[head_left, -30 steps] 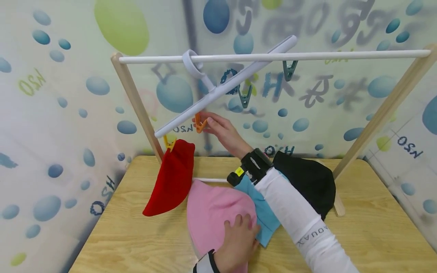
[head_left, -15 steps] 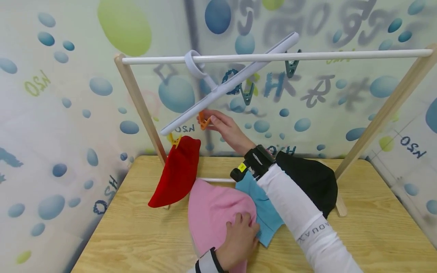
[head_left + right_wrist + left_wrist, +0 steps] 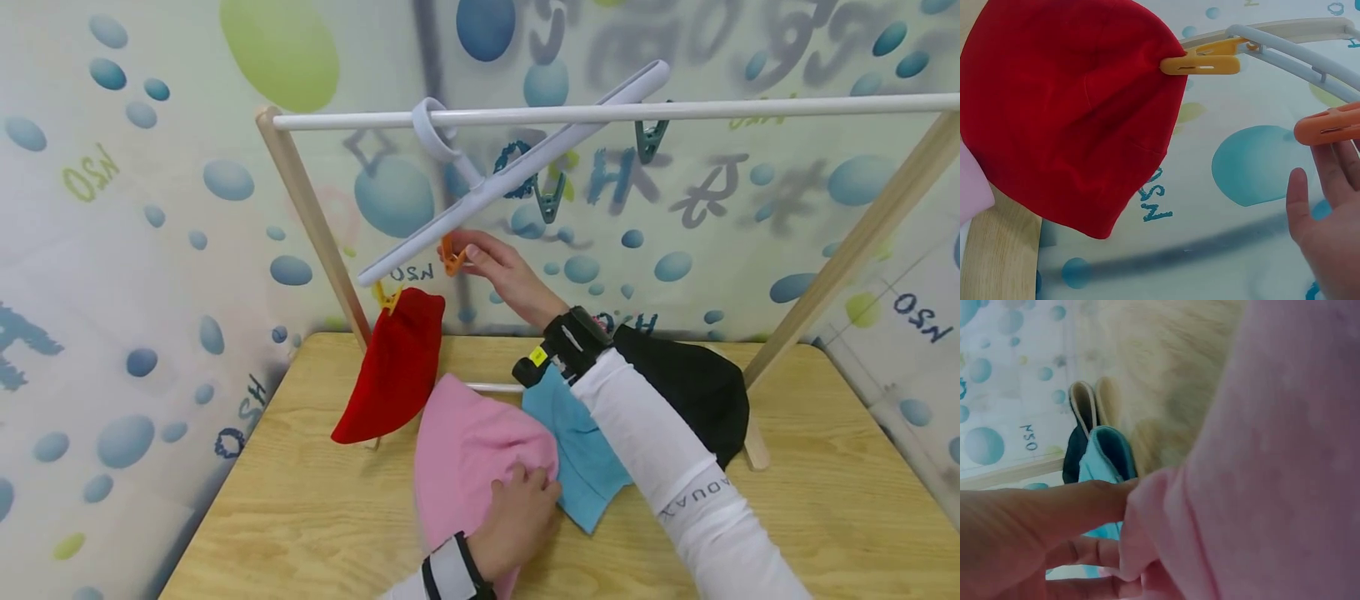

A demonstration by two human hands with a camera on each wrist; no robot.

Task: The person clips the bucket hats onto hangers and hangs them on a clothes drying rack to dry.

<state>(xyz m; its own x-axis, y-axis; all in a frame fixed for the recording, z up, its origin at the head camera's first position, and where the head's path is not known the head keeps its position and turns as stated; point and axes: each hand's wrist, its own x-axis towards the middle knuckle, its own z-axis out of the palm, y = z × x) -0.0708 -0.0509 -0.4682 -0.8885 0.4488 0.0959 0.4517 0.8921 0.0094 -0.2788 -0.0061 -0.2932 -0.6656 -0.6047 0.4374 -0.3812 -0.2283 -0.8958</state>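
Our left hand (image 3: 520,518) pinched a fold of the pink hat (image 3: 468,442) between thumb and fingers, over the wooden table (image 3: 285,500). Our right hand (image 3: 513,279) was raised to the orange clip (image 3: 452,257) under the tilted white hanger (image 3: 517,173), fingers touching it, thumb apart. A yellow clip (image 3: 387,298) held the red hat (image 3: 397,367) at the hanger's lower end; right of the pink one lay a blue hat (image 3: 581,442).

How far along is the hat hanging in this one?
Apparently done: the red hat hangs from the yellow clip on the hanger. In hand: the left hand grips the pink hat; the right hand holds the orange clip. Remaining, probably: clipping the pink hat, then the blue hat and black hat, which lie unclipped while two green clips hold nothing.
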